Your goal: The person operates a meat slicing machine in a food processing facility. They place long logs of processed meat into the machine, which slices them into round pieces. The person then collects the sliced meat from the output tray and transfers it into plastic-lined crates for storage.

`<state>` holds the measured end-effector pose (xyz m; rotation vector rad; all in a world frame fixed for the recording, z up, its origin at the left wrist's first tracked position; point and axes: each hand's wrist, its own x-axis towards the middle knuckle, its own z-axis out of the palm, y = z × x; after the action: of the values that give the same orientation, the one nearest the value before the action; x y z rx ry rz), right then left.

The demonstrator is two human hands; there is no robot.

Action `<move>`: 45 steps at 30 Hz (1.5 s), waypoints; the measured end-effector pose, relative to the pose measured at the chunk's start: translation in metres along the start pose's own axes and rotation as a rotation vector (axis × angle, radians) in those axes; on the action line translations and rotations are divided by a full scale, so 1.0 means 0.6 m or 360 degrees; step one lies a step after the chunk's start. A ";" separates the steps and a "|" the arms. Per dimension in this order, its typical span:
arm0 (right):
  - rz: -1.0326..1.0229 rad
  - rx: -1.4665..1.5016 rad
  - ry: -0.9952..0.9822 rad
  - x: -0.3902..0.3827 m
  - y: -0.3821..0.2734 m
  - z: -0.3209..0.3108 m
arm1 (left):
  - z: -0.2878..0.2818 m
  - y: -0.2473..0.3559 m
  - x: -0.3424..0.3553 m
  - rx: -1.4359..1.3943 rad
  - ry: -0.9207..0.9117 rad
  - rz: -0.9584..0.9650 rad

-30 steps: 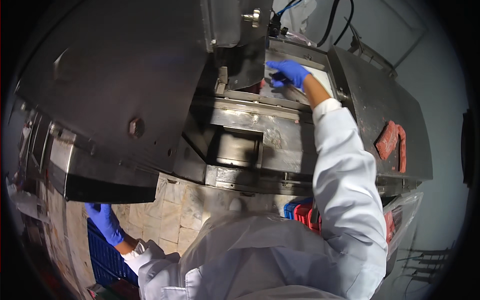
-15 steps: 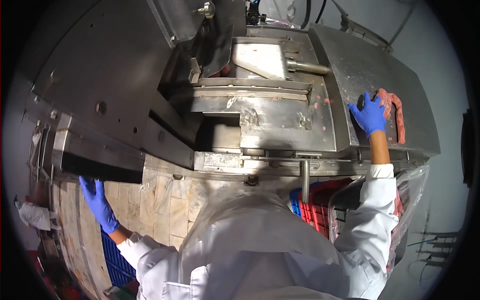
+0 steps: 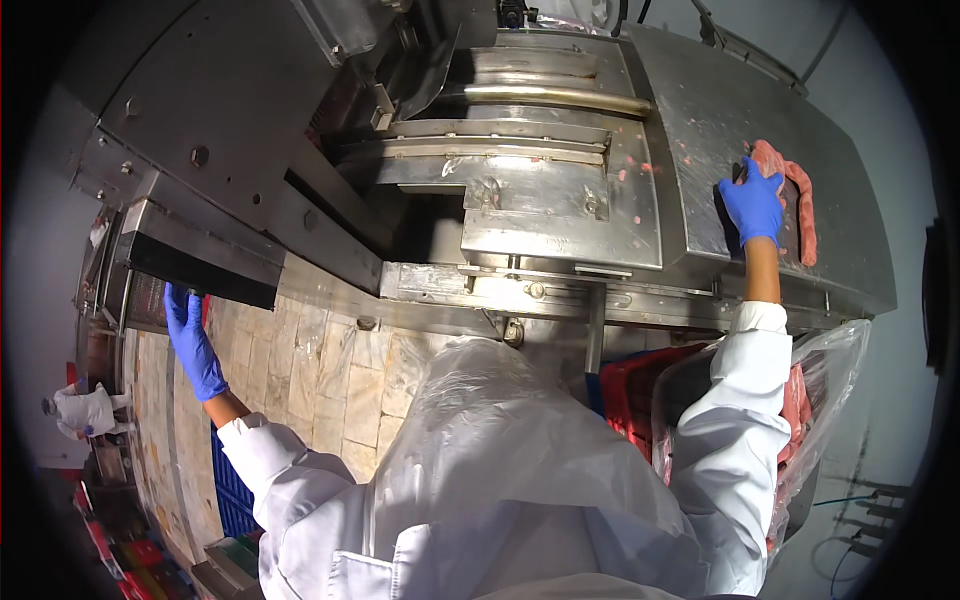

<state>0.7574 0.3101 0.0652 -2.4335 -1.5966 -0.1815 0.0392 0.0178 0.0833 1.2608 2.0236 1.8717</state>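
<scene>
My right hand (image 3: 753, 208), in a blue glove, is on the sloping steel top at the right. Its fingers are closed against the left side of a long pink strip of raw meat (image 3: 806, 215), which bends over in a hook shape; the fingertips are partly hidden. Far to the left, my left hand (image 3: 196, 345), also blue-gloved, is raised with its fingers stretched up to the underside of a steel box (image 3: 205, 258) with a black lower edge. Nothing shows in its palm, but the fingertips are partly out of sight.
Between my hands stands a steel machine (image 3: 560, 240) with a long rod (image 3: 560, 99) and a dark opening (image 3: 430, 225). Below right are a red crate (image 3: 630, 395) and meat in clear plastic (image 3: 795, 410). A blue crate (image 3: 232, 490) and another person (image 3: 88, 410) are at left.
The machine's flat pusher plate has slid left out of sight, leaving its rod extended. My right hand's spread fingers have drawn in at the meat. My left hand remains by the box; the view has shifted.
</scene>
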 end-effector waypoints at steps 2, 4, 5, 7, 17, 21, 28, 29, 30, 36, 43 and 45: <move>-0.0079 0.0133 0.0108 0.026 0.049 0.023 | 0.012 0.002 0.003 -0.0033 -0.0067 0.0040; -0.0120 0.0799 0.0001 0.052 0.094 0.034 | 0.032 0.003 0.013 0.0046 -0.0091 0.0086; -0.0128 0.1401 -0.0160 0.062 0.114 0.034 | 0.032 0.007 0.014 0.0147 -0.0082 0.0111; -0.0164 0.2344 -0.0259 0.018 0.078 -0.018 | 0.011 0.005 -0.002 0.0231 -0.0037 0.0110; -0.0551 0.2762 -0.1265 -0.003 -0.154 -0.092 | 0.019 0.006 0.000 0.0115 -0.0049 0.0112; -0.0832 0.1956 -0.1212 0.022 -0.331 -0.054 | -0.001 -0.026 -0.005 -0.0011 0.0022 0.0007; -0.1461 0.0583 -0.0499 0.039 -0.592 0.126 | 0.008 -0.029 -0.009 -0.0113 0.0070 -0.0008; -0.1478 0.0592 -0.0487 0.035 -0.610 0.156 | 0.006 -0.030 -0.008 -0.0117 0.0092 -0.0019; -0.1487 0.0597 -0.0467 0.033 -0.624 0.179 | 0.006 -0.033 -0.008 -0.0130 0.0109 -0.0026; -0.1414 0.1314 -0.1093 0.028 -0.556 0.110 | 0.005 -0.047 -0.005 -0.0198 0.0107 -0.0029; -0.1101 0.1425 -0.0674 0.015 -0.213 -0.142 | 0.009 -0.022 -0.015 -0.0192 0.0086 -0.0001; -0.0907 0.1307 -0.0443 0.032 -0.087 -0.155 | 0.011 -0.017 -0.007 -0.0173 0.0071 -0.0030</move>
<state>0.7192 0.3232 0.1654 -1.3991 -1.9252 0.6249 0.0408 0.0211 0.0708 1.1797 1.9184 1.9884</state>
